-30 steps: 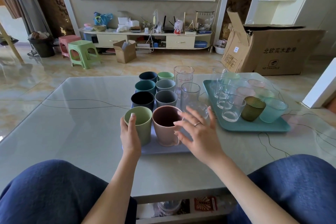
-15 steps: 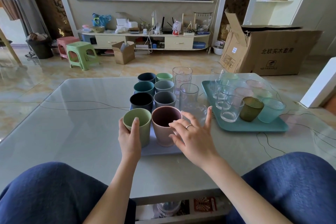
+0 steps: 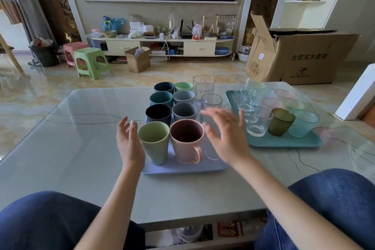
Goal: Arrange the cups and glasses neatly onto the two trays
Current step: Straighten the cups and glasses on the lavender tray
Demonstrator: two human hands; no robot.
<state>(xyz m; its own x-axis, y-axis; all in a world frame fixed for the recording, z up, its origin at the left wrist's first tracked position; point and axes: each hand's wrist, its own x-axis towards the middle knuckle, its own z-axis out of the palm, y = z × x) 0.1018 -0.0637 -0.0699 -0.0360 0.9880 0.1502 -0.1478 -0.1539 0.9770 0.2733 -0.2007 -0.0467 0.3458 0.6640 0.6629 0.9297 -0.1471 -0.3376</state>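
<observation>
Left hand (image 3: pixel 129 144) open, empty, just left of green cup (image 3: pixel 154 143). Right hand (image 3: pixel 227 138) open, blurred, right of pink mug (image 3: pixel 187 141), frame centre; both on lilac tray (image 3: pixel 182 168).

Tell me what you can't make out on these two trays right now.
- Head view: the right hand is motion-blurred and covers the clear glass nearest it on the lavender tray.
- Head view: clear and frosted glasses at the back of the teal tray overlap; no reliable count.
</observation>
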